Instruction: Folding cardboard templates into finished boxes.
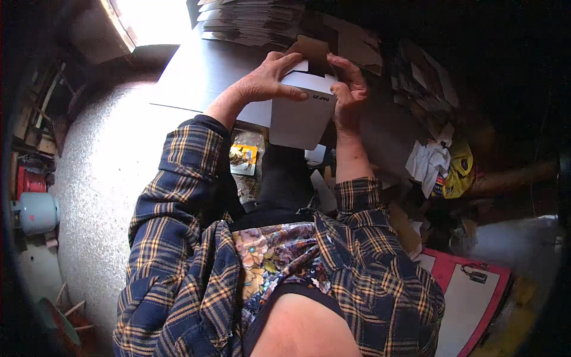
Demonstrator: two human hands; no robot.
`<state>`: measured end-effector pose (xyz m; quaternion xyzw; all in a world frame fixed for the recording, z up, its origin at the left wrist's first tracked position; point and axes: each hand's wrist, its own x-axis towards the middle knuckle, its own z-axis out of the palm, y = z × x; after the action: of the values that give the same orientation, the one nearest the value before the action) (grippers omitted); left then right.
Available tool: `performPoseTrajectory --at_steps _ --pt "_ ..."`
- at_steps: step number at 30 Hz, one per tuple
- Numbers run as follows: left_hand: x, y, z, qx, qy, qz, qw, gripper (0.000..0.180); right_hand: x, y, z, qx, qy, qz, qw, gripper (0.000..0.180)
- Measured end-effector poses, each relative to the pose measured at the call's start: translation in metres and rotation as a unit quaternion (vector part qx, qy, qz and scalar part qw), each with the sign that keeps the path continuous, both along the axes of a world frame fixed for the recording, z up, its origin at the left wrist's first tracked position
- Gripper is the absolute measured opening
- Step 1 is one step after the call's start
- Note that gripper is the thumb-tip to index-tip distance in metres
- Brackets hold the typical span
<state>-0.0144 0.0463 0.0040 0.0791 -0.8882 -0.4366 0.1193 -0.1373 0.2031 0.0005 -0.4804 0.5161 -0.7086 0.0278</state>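
Observation:
Between my hands is a small white cardboard box (302, 119), tilted, with printed marks near its upper edge. Its flaps at the far end stand up and show a brown inner side. My left hand (267, 78) grips it from the left, with the thumb on the white face and the fingers behind at the flaps. On the right side my right hand (348, 86) holds the box edge, thumb bent against it and fingers curled by the brown flap. The box is over the near edge of a white table (193, 77). What is inside the box is hidden.
A stack of flat cardboard pieces (250, 24) lies at the table's back. Crumpled white paper (428, 166) and a yellow bag (461, 169) are on the right. A pink-edged board (458, 297) lies lower right. At far left is a pale blue container (38, 213).

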Motion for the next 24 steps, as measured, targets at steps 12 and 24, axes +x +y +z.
performPoseTrajectory --at_steps 12,24 --pt "0.0 0.004 -0.003 0.006 0.041 0.014 0.999 0.09 -0.03 -0.011 0.022 0.174 -0.036 -0.056 0.983 0.04" --pt "0.005 0.002 0.011 -0.058 0.016 -0.03 0.998 0.096 -0.018 -0.009 0.026 0.162 0.135 -0.114 0.971 0.036"
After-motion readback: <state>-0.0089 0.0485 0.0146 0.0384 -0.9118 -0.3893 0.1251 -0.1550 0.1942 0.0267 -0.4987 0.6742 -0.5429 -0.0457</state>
